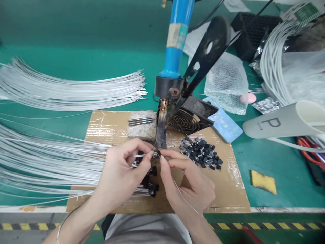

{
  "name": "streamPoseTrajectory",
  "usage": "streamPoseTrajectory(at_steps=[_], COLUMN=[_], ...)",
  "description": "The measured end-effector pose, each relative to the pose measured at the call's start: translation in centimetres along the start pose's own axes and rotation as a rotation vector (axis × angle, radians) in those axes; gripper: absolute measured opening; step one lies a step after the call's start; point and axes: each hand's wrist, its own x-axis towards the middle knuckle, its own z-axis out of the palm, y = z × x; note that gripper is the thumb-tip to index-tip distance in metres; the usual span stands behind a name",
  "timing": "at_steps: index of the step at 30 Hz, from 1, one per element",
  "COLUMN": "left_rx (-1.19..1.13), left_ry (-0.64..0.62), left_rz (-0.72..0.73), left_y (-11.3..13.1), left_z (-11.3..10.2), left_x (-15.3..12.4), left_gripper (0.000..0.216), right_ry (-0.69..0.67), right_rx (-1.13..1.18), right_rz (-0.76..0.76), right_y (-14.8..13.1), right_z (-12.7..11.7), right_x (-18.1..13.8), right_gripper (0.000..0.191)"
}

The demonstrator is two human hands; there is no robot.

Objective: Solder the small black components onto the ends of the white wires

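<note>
A soldering iron with a blue handle is clamped tip-down in a black bracket. Right under its tip, my left hand pinches the end of a thin white wire. My right hand comes in from the other side with thumb and forefinger closed on a thin strand of solder wire, which trails back across the palm. The fingertips of both hands nearly meet at the tip, and the small part between them is mostly hidden. Below my left hand lie wires with black connectors on their ends.
A pile of small black connectors sits on the cardboard, near a fan. Bundles of white wires lie left. A whitish block, yellow sponge, blue box and white cup surround the work spot.
</note>
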Motion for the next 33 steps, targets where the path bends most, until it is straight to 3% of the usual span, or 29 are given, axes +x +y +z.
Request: streamPoseTrajectory(at_steps=[9, 12, 17, 23, 27, 33], left_rx=[0.086, 0.238, 0.64, 0.637, 0.728, 0.738], left_ry=[0.0, 0.065, 0.274, 0.244, 0.326, 0.255], left_rz=[0.053, 0.165, 0.487, 0.499, 0.451, 0.319], left_y=[-0.8, -1.7, -4.3, -5.7, -5.4, -6.1], left_z=[-0.3, -1.0, -2.5, -4.5, -7.3, -10.2], left_x=[-0.7, -1.5, -2.8, -2.9, 1.0, 11.7], left_gripper=[0.013, 0.014, 0.014, 0.008, 0.015, 0.014], right_ry=[-0.048, 0.074, 0.232, 0.392, 0.433, 0.402], right_rx=[0.139, 0.08, 0.183, 0.163, 0.158, 0.134], right_rz=[0.157, 0.299, 0.465, 0.52, 0.522, 0.487], right_y=[0.4, 1.1, 3.2, 5.9, 6.8, 7.0], right_z=[-0.2, -1.1, -4.3, -6.7, -6.5, -6.2], right_x=[-0.9, -0.9, -0.7, -1.4, -1.6, -1.4], right_gripper=[0.015, 0.009, 0.046, 0.054, 0.056, 0.054])
